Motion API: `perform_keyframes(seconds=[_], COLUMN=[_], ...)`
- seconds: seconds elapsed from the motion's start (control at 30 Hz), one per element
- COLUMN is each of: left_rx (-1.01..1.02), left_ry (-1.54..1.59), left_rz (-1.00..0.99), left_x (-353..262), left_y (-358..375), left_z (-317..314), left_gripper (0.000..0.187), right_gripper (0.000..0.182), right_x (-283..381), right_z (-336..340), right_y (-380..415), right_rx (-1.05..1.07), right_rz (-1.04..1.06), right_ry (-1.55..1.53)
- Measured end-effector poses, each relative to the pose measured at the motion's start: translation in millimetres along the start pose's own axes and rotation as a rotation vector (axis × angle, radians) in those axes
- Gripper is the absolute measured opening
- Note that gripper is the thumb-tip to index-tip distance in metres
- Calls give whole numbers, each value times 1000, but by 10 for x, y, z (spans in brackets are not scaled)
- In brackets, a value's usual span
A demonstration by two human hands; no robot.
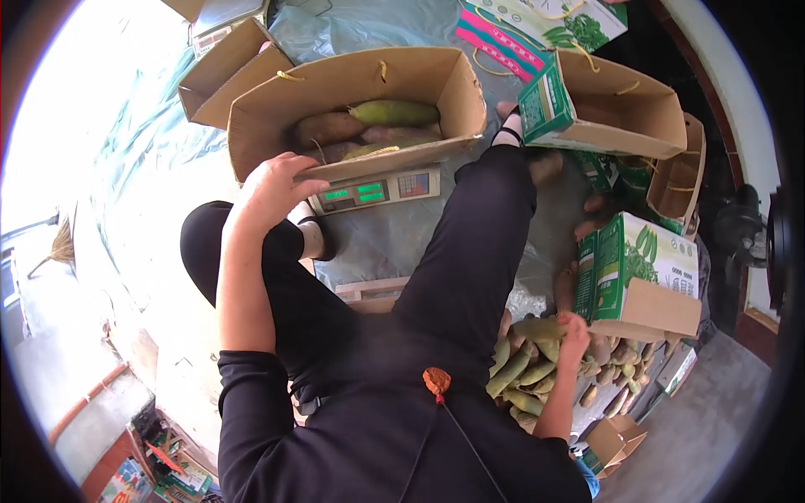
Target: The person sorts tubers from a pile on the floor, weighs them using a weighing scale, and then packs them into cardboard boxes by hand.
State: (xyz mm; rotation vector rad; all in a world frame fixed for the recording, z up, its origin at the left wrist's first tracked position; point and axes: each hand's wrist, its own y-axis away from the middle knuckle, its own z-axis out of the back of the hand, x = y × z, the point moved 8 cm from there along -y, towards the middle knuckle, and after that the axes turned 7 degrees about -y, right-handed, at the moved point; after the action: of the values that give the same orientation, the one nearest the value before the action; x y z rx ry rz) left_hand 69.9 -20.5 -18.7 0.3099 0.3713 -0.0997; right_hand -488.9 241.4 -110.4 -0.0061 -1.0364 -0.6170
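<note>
A long cardboard box [360,71] with yellow cord handles stands on a digital scale [394,189] whose display is lit green. Inside lie several thick root vegetables, one a green radish [394,112], others brownish. At the box's near left corner is my left hand [277,189], its fingers over the rim and its thumb outside. Low on the right, my right hand [574,335] is closed around the end of a greenish radish [541,329], above a pile of similar roots [537,373]. Its fingertips are partly hidden.
An open green-and-white box [620,109] stands beyond my right foot. Another printed box [641,268] lies beside the pile. A smaller brown box [226,71] is left of the weighed one. Plastic sheeting [327,29] covers the floor; a broom [63,246] is far left.
</note>
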Motion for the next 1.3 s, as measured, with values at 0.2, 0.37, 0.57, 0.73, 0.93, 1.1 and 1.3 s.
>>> perform_keyframes(seconds=[0.2,0.37,0.57,0.73,0.93,1.1,1.3], left_rx=[3,6,1,4,4,-25,-153], left_ry=[30,22,43,35,61,43,132], left_rz=[46,-11,-24,-63,-76,-69,-106], left_x=[77,81,70,97,135,117,66], left_y=[59,56,63,21,7,6,-22], left_z=[61,68,102,70,58,68,173], left_gripper=[33,31,31,29,29,31,30], right_gripper=[27,27,30,25,19,19,19], right_x=[2123,3790,4612,4553,3880,3926,3875], right_z=[-98,-417,-1701,-3176,-4152,-3654,-2926], right_y=[-687,-863,-1064,-1023,-1112,-1269,-1599], right_rx=[32,357,597,747,837,744,562], right_rz=[449,780,660,421,114,483,502], right_ry=[-424,-842,-1143,-1192,-843,-271,-457])
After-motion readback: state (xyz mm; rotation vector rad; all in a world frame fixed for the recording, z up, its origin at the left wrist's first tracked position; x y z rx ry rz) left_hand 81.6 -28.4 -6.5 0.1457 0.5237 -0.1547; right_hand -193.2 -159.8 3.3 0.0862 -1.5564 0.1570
